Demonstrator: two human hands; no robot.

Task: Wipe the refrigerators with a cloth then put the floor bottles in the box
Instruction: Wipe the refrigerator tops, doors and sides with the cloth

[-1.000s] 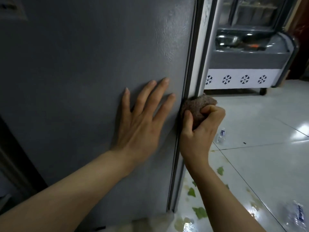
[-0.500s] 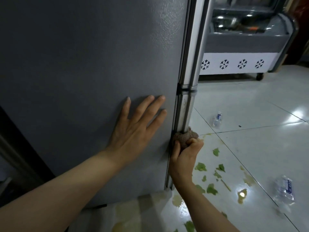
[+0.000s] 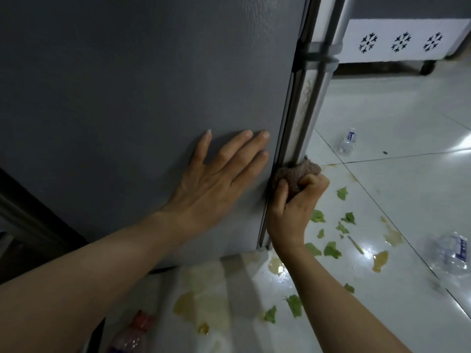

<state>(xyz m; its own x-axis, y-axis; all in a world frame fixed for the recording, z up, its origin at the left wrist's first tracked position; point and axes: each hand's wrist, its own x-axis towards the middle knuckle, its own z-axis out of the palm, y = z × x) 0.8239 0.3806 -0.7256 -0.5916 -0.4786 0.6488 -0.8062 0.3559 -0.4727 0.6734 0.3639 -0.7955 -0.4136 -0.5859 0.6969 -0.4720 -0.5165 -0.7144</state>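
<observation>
Wet tiled floor (image 3: 382,118) at lower right, leaf scraps (image 3: 331,249) underfoot: your right hand (image 3: 293,207) grips the cloth (image 3: 297,174) on the refrigerator (image 3: 153,72) edge, left hand (image 3: 216,179) flat, so a slip threatens.

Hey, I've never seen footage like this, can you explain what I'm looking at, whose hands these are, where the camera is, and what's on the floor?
There is no machine here. A person wears a camera on their head, so you see their own arms reaching forward and down.

The left hand lies flat on the grey side of a fridge, fingers straight. The right hand has a grip on a brown cloth and presses it against the fridge's front edge, low down.

On the white tiled floor lie green leaf scraps, yellowish spills and three plastic bottles: a small one further off, a crushed one at the right, and one with a red cap by the bottom edge. Behind stands a freezer with snowflake marks.
</observation>
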